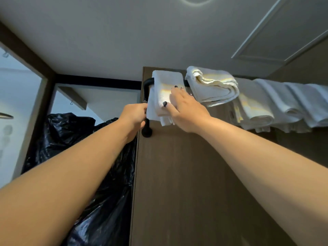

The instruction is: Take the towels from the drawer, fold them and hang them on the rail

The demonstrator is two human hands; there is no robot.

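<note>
Several folded white towels already hang on the black metal rail. Left hand pinches the leftmost folded white towel's edge; right hand, grip released, presses flat on it. Drawer unseen; probably near done.

A single head-worn wide-angle view tilts steeply upward, so the ceiling fills the upper half of the frame. It sits close to a brown panel at lower centre, with the rail near mid-frame. Both forearms enter from the bottom corners. Edges bend, probably from lens distortion. No second view overlaps it.
</note>
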